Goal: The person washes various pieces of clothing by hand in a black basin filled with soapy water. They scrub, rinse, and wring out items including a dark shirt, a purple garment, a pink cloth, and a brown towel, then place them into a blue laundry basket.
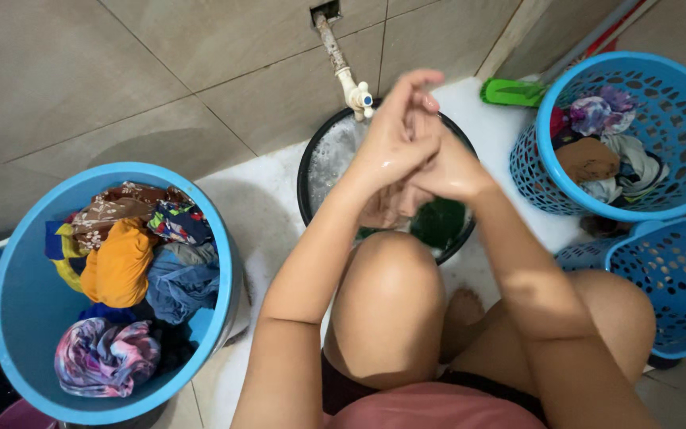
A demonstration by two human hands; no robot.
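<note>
Both hands' fingers interlock above the black basin, holding nothing.

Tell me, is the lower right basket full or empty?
Empty as far as shown: the lower right basket shows only bare perforated wall inside, unlike the clothes-filled basket above it.

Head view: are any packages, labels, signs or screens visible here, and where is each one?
None in view. Only a blue tub of clothes at left, a black basin under a wall tap, and blue laundry baskets at right.
</note>
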